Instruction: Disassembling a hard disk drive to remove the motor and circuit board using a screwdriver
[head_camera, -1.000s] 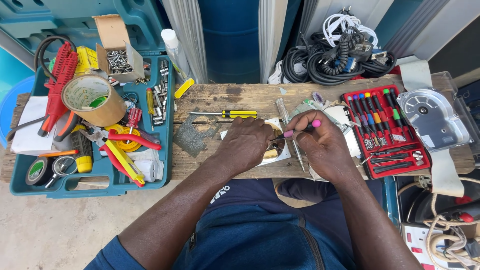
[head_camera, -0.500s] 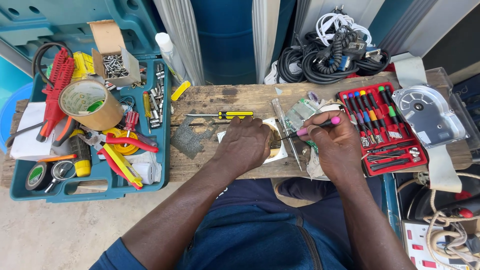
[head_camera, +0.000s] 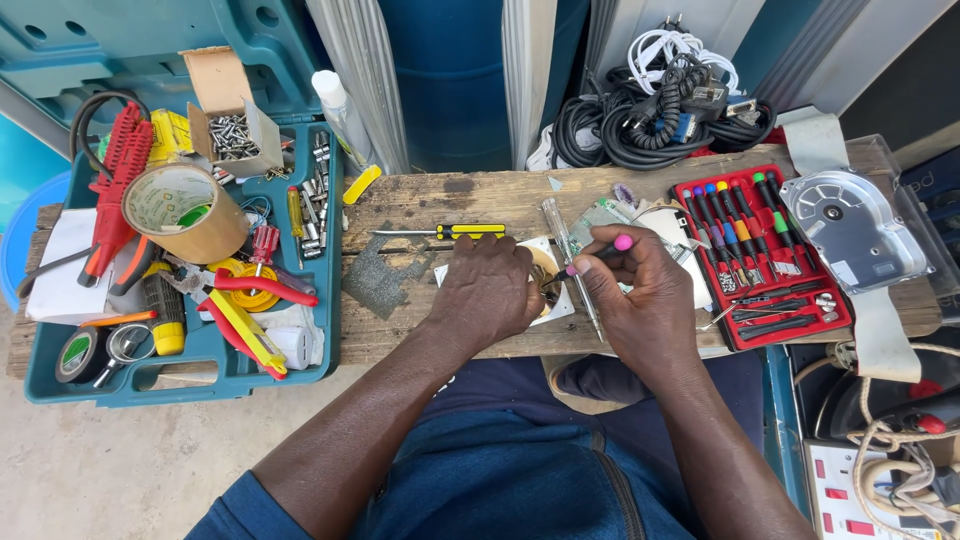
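Pink-capped screwdriver (head_camera: 600, 254) was pinched in your right hand (head_camera: 645, 300) fingertips; your left hand (head_camera: 487, 292), fingers curled together, pressed the white board (head_camera: 552, 300) beside it.

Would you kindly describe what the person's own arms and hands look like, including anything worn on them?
Both forearms are bare to above the elbow. The left hand and right hand wear no gloves, rings or watch. A dark blue short sleeve covers the left upper arm.
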